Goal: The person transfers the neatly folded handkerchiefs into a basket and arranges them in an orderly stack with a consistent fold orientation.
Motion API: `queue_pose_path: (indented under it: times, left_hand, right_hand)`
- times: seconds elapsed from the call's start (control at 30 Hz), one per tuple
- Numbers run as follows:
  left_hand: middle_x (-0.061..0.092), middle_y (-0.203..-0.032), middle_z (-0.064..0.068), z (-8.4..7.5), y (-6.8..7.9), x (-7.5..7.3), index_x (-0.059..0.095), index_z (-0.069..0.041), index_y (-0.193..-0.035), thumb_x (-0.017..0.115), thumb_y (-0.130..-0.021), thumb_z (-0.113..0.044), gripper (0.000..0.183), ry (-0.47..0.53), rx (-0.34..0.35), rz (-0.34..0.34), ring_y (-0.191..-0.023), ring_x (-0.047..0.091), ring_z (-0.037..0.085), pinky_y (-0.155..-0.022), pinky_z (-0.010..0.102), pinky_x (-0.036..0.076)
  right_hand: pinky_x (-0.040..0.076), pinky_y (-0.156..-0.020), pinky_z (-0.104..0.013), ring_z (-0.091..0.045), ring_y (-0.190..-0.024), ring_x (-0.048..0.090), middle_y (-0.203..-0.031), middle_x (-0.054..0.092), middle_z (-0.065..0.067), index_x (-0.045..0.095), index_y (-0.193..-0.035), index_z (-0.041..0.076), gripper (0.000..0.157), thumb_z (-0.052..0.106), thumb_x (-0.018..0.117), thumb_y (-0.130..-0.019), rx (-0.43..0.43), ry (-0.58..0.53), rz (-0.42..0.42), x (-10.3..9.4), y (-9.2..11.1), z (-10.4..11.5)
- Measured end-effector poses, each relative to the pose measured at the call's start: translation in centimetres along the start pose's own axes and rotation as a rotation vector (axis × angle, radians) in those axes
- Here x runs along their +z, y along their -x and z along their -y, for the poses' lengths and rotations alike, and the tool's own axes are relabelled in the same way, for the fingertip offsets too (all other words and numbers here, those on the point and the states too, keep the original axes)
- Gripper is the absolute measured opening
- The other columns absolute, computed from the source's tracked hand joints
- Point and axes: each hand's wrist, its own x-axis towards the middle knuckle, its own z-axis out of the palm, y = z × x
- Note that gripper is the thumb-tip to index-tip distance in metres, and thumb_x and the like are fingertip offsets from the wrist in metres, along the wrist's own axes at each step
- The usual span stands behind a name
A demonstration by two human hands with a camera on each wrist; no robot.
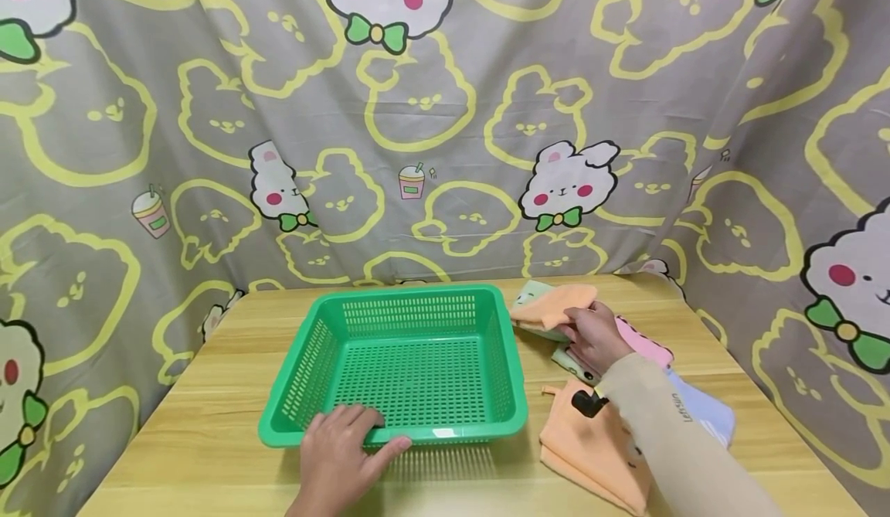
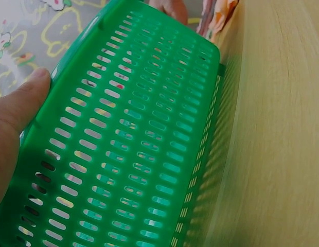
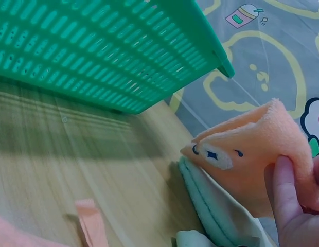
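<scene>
A green plastic basket [image 1: 516,382] with slotted walls and a mesh floor stands on the table, with nothing inside. My left hand [image 1: 339,455] grips its near rim, fingers over the inside and thumb along the outside. To the right of the basket, my right hand [image 1: 599,335] pinches a folded orange towel [image 1: 559,302]. In the right wrist view, a small embroidered face shows on this orange towel [image 3: 242,175]. Directly beneath it lies a light green towel [image 3: 206,206], partly covered.
At the right lie a second orange towel [image 1: 587,451] with a hanging loop, another pale green towel [image 1: 573,364], a pink one [image 1: 643,341] and a blue one [image 1: 705,409], partly behind my right sleeve. A patterned curtain [image 1: 445,115] encloses the wooden table [image 1: 188,432].
</scene>
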Motion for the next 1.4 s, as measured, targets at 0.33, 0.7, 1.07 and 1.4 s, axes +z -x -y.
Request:
queue_pose_path:
  times: [0.33,0.7,1.07,1.4]
  left_hand:
    - [0.067,-0.078,-0.01,0.0,0.0,-0.1,0.067,-0.024,-0.074,0.061,-0.078,-0.072,0.048,-0.003,0.01,-0.011,-0.074,0.064,0.015,-0.06,0.031,0.041]
    - [0.067,-0.078,-0.01,0.0,-0.1,0.0,0.068,-0.024,-0.075,0.06,-0.079,-0.072,0.049,-0.003,0.016,-0.019,-0.073,0.064,0.014,-0.06,0.03,0.041]
    - [0.066,-0.076,-0.01,-0.1,-0.1,0.0,0.067,-0.024,-0.073,0.054,-0.082,-0.074,0.053,-0.005,0.028,-0.05,-0.07,0.062,0.013,-0.058,0.029,0.04]
    - [0.067,-0.077,-0.01,-0.1,0.0,0.1,0.067,-0.024,-0.074,0.055,-0.081,-0.074,0.052,-0.01,0.019,-0.029,-0.071,0.062,0.013,-0.058,0.029,0.039]
  right_hand:
    - [0.048,-0.063,-0.017,-0.008,-0.085,0.06,-0.132,0.038,-0.013,0.013,-0.153,0.009,0.062,0.003,0.044,-0.1,0.0,-0.029,-0.008,0.0,0.4,1.0]
    - [0.049,-0.064,-0.017,-0.006,-0.074,0.059,-0.111,0.049,-0.007,0.025,-0.143,0.004,0.049,0.003,0.046,-0.099,-0.033,0.007,0.026,-0.1,0.9,2.0]
    - [0.042,-0.054,-0.018,-0.005,-0.061,0.053,-0.099,0.063,0.005,0.039,-0.13,0.01,0.035,-0.003,0.042,-0.098,-0.04,-0.007,0.165,-0.5,1.4,2.5]
    - [0.043,-0.053,-0.017,-0.004,-0.057,0.051,-0.085,0.061,0.002,0.042,-0.124,0.005,0.026,0.004,0.046,-0.099,-0.078,0.06,0.106,-0.2,1.4,3.2]
